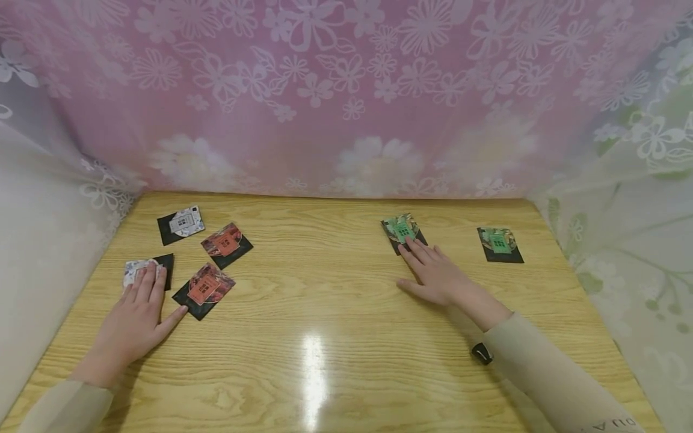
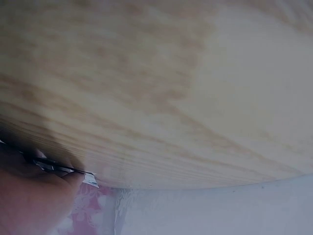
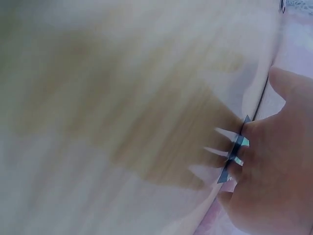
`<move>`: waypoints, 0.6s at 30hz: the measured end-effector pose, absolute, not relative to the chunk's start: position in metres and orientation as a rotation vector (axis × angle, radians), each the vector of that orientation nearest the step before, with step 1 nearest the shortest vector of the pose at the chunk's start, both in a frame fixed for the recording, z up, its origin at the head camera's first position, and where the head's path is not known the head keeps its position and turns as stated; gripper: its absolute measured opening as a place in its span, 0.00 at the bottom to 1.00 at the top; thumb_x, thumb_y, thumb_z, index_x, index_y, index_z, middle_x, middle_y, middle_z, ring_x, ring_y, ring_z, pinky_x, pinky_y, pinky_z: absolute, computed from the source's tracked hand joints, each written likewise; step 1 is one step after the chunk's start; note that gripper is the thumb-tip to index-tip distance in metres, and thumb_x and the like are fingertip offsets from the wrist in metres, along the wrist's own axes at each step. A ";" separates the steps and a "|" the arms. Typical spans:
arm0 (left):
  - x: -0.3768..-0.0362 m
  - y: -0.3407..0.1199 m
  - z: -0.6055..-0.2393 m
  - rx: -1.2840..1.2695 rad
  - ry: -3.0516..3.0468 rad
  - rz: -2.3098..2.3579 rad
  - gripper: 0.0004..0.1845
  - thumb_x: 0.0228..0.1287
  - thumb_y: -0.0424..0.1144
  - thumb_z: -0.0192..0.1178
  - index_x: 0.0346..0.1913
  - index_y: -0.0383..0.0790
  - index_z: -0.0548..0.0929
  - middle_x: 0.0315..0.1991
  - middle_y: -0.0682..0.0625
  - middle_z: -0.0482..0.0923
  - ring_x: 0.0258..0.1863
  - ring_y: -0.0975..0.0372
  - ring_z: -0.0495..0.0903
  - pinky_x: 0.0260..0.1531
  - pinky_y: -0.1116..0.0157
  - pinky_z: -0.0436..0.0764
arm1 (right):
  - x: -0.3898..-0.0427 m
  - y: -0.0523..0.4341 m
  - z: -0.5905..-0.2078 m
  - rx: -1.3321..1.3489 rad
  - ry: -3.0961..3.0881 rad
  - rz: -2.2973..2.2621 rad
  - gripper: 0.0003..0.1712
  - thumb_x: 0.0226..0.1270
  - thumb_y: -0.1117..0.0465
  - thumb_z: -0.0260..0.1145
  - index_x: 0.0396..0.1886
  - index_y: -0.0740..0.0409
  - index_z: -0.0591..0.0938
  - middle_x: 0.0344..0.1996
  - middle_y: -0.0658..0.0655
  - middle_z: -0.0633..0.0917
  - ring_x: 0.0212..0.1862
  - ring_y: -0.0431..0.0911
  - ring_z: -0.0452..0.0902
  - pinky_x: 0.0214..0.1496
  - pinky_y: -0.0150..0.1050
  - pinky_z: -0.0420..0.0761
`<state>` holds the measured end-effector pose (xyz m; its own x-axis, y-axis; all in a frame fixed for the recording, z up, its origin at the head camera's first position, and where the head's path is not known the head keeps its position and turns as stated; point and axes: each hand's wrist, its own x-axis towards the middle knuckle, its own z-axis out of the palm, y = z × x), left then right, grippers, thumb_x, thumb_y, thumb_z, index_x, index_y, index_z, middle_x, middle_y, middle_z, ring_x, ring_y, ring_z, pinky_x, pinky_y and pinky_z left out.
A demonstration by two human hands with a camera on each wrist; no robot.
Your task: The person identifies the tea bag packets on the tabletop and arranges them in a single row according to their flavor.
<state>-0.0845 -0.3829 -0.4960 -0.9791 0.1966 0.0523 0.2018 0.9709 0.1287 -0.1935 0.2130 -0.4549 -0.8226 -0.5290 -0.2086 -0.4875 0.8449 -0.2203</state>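
Observation:
My left hand (image 1: pixel 135 319) lies with straight fingers on a white-and-black packet (image 1: pixel 135 272) at the left of the table, its thumb reaching the lower corner of a red-and-black packet (image 1: pixel 204 290). On the right, my right hand (image 1: pixel 435 275) rests its fingertips on the near part of a green-and-black packet (image 1: pixel 403 227), thumb spread to the side. Seen from the right wrist, the green packet's edge (image 3: pixel 234 156) shows under the fingers. In the left wrist view a packet's corner (image 2: pixel 91 180) sticks out beyond the fingers.
Behind the left hand lie another white-and-black packet (image 1: pixel 181 225) and another red-and-black packet (image 1: pixel 227 245). A second green-and-black packet (image 1: pixel 500 245) lies at the far right. Floral curtains (image 1: pixel 346 108) hang along the back and sides of the wooden table (image 1: pixel 319 288).

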 end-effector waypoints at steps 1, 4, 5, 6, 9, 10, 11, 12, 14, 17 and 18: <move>-0.085 -0.383 -0.496 -0.311 -3.080 -0.209 0.51 0.82 0.60 0.50 0.84 0.23 0.42 0.83 0.22 0.40 0.83 0.29 0.46 0.78 0.30 0.54 | -0.191 0.216 -0.454 -0.761 2.767 -0.234 0.50 0.83 0.35 0.54 0.88 0.59 0.51 0.87 0.67 0.48 0.86 0.67 0.45 0.85 0.72 0.46; -0.085 -0.383 -0.496 -0.308 -3.085 -0.210 0.51 0.82 0.61 0.49 0.84 0.23 0.41 0.83 0.22 0.39 0.83 0.29 0.45 0.79 0.30 0.52 | -0.183 0.224 -0.452 -0.718 2.786 -0.234 0.50 0.83 0.36 0.55 0.88 0.61 0.52 0.87 0.68 0.49 0.86 0.68 0.45 0.85 0.73 0.44; -0.085 -0.383 -0.495 -0.308 -3.087 -0.210 0.51 0.82 0.61 0.49 0.84 0.23 0.41 0.83 0.22 0.39 0.83 0.29 0.45 0.80 0.31 0.52 | -0.180 0.226 -0.452 -0.709 2.797 -0.226 0.49 0.83 0.36 0.54 0.87 0.61 0.52 0.87 0.68 0.49 0.86 0.68 0.46 0.85 0.73 0.44; -0.085 -0.383 -0.495 -0.307 -3.088 -0.212 0.51 0.82 0.61 0.50 0.84 0.23 0.41 0.83 0.22 0.39 0.83 0.29 0.45 0.80 0.31 0.51 | -0.178 0.228 -0.451 -0.700 2.804 -0.233 0.49 0.83 0.37 0.55 0.87 0.61 0.53 0.86 0.69 0.50 0.86 0.68 0.46 0.85 0.73 0.44; -0.084 -0.382 -0.495 -0.307 -3.088 -0.211 0.52 0.82 0.61 0.50 0.84 0.23 0.42 0.83 0.21 0.40 0.83 0.29 0.45 0.80 0.31 0.51 | -0.172 0.232 -0.450 -0.682 2.822 -0.215 0.48 0.83 0.37 0.54 0.87 0.62 0.54 0.86 0.69 0.51 0.86 0.68 0.47 0.85 0.72 0.44; -0.084 -0.382 -0.495 -0.306 -3.088 -0.211 0.52 0.82 0.61 0.50 0.84 0.23 0.42 0.83 0.21 0.40 0.83 0.29 0.45 0.80 0.31 0.51 | -0.171 0.233 -0.450 -0.679 2.825 -0.203 0.48 0.84 0.36 0.53 0.87 0.62 0.53 0.86 0.69 0.51 0.86 0.68 0.47 0.85 0.72 0.44; -0.084 -0.382 -0.495 -0.306 -3.088 -0.211 0.52 0.82 0.61 0.50 0.84 0.23 0.42 0.83 0.21 0.40 0.83 0.29 0.45 0.80 0.31 0.51 | -0.170 0.234 -0.449 -0.677 2.827 -0.194 0.49 0.84 0.35 0.53 0.87 0.62 0.53 0.86 0.70 0.51 0.86 0.68 0.46 0.85 0.72 0.43; -0.084 -0.382 -0.495 -0.305 -3.088 -0.210 0.52 0.82 0.61 0.50 0.84 0.23 0.42 0.83 0.21 0.40 0.83 0.30 0.45 0.80 0.31 0.51 | -0.170 0.235 -0.449 -0.681 2.830 -0.200 0.48 0.84 0.36 0.53 0.87 0.62 0.53 0.86 0.71 0.51 0.86 0.69 0.46 0.85 0.72 0.43; -0.084 -0.382 -0.495 -0.304 -3.092 -0.208 0.52 0.82 0.61 0.50 0.84 0.23 0.42 0.83 0.22 0.40 0.83 0.30 0.44 0.80 0.31 0.51 | -0.171 0.237 -0.448 -0.696 2.841 -0.192 0.48 0.84 0.36 0.52 0.87 0.62 0.53 0.86 0.72 0.50 0.85 0.70 0.46 0.85 0.72 0.43; -0.084 -0.382 -0.494 -0.301 -3.097 -0.209 0.52 0.82 0.61 0.50 0.84 0.23 0.42 0.84 0.22 0.39 0.84 0.30 0.44 0.80 0.31 0.50 | -0.176 0.239 -0.446 -0.740 2.864 -0.207 0.48 0.84 0.38 0.54 0.87 0.63 0.52 0.85 0.73 0.48 0.85 0.70 0.45 0.85 0.72 0.46; -0.084 -0.382 -0.494 -0.300 -3.098 -0.209 0.52 0.82 0.61 0.50 0.84 0.23 0.42 0.84 0.22 0.39 0.83 0.30 0.44 0.80 0.31 0.50 | -0.179 0.240 -0.445 -0.758 2.869 -0.212 0.48 0.84 0.39 0.55 0.87 0.63 0.52 0.86 0.73 0.48 0.86 0.70 0.44 0.85 0.72 0.46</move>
